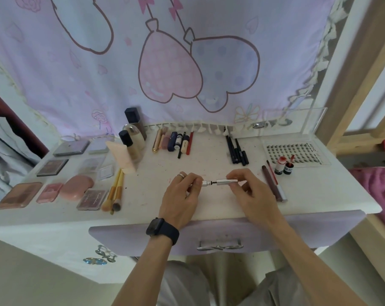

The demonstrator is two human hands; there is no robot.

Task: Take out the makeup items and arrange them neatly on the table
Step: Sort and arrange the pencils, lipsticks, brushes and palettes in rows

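Both my hands hold a silver makeup pen above the middle of the white dressing table. My left hand pinches the pen's body. My right hand pinches its silver cap, pulled a little way off, so a thin dark stem shows between the two parts. Palettes and compacts lie at the left with brushes beside them. Bottles stand at the back left, lipsticks and pencils lie at the back middle, and dark liners to their right.
A lash tray and a clear acrylic stand sit at the back right. Two small red pots and a long dark wand lie right of my hands. The lilac drawer below the table edge looks closed. A curtain hangs behind.
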